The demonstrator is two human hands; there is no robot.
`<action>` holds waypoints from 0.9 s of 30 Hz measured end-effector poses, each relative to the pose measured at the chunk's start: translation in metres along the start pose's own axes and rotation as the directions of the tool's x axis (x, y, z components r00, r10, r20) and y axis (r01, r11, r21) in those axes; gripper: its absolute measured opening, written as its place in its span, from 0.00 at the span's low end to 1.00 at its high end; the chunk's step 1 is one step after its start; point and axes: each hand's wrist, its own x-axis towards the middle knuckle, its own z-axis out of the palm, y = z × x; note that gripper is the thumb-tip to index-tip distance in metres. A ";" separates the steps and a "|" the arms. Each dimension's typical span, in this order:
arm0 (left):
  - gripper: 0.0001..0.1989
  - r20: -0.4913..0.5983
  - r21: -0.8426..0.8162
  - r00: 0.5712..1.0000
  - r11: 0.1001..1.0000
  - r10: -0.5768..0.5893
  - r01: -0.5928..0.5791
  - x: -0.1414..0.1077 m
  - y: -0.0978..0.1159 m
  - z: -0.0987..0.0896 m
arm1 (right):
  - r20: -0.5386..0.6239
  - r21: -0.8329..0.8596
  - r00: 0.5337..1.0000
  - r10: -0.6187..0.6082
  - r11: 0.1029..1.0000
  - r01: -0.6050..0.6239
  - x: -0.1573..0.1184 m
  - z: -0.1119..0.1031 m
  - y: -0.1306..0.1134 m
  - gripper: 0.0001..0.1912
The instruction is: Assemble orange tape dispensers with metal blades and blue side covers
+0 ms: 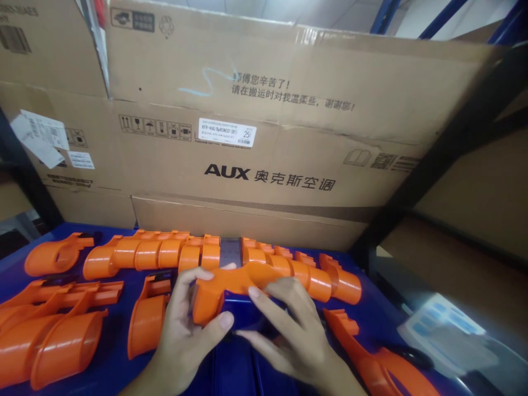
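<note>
An orange plastic part (235, 279) is held up at the centre, over the blue surface. My left hand (187, 319) grips its left end, with the thumb at the lower edge and fingers at the top and behind. My right hand (295, 322) touches its right side, one fingertip on the orange front face and the thumb lower down. Just below the orange part, between my hands, is a dark blue piece (243, 308); whether it is joined to the orange part is unclear.
Rows of orange ring-shaped parts (146, 253) line the back of the blue shelf (119, 313). Larger orange parts (68, 341) lie at the left, another (379, 368) at lower right. Behind stands a cardboard box (268, 148). A dark post (433, 159) slants at the right.
</note>
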 end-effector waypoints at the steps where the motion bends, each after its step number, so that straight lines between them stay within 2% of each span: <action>1: 0.27 -0.007 0.016 1.000 1.000 0.011 -0.011 0.000 -0.001 -0.002 | 0.003 -0.007 1.000 -0.004 1.000 0.004 0.000 0.000 0.000 0.44; 6: 0.25 -0.043 0.077 0.998 0.997 0.036 -0.032 0.001 0.000 -0.003 | 0.024 -0.010 1.000 -0.004 1.000 0.004 -0.001 0.001 -0.002 0.44; 14: 0.24 -0.020 0.079 0.999 0.996 0.051 -0.049 0.000 0.000 -0.002 | 0.023 -0.004 1.000 0.002 1.000 -0.002 -0.002 0.001 -0.003 0.44; 18: 0.23 -0.023 0.120 0.994 0.988 0.103 -0.100 0.001 -0.001 -0.004 | 0.020 0.015 1.000 -0.008 1.000 0.007 -0.002 0.002 -0.003 0.44; 21: 0.24 -0.046 0.131 0.995 0.988 0.085 -0.079 0.002 -0.002 -0.004 | 0.032 0.013 0.999 0.004 1.000 -0.004 -0.002 0.002 -0.003 0.44; 24: 0.29 -0.040 0.096 0.999 0.995 0.030 -0.026 0.000 -0.001 -0.003 | 0.026 0.043 0.999 0.032 0.999 -0.033 0.000 0.001 -0.004 0.43; 27: 0.40 0.085 -0.008 0.996 1.000 0.020 -0.019 -0.006 -0.003 -0.002 | 0.012 0.177 0.991 0.135 0.975 -0.135 0.001 -0.002 -0.005 0.39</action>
